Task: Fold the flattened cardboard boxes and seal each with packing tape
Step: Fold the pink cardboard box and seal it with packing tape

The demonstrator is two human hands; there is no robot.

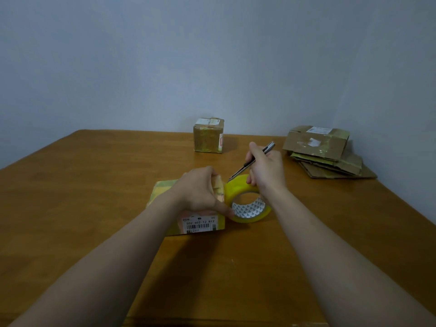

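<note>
A: How is the light?
B: Dim and soft, with a cool grey-blue cast over the wall (212, 55), which darkens toward its upper corners.
A: Any shadows or glare?
B: One broad, soft-edged shadow lies on the bench (70, 185) beside the near box (200, 226) and under the left forearm (129, 244); the tape roll (236, 187) carries only a faint sheen.
A: And sharpness?
B: Middling. The box label's digits read, the flattened stack (330, 156) looks soft, the bench's edges bow, and the forearms stretch at the bottom corners
</note>
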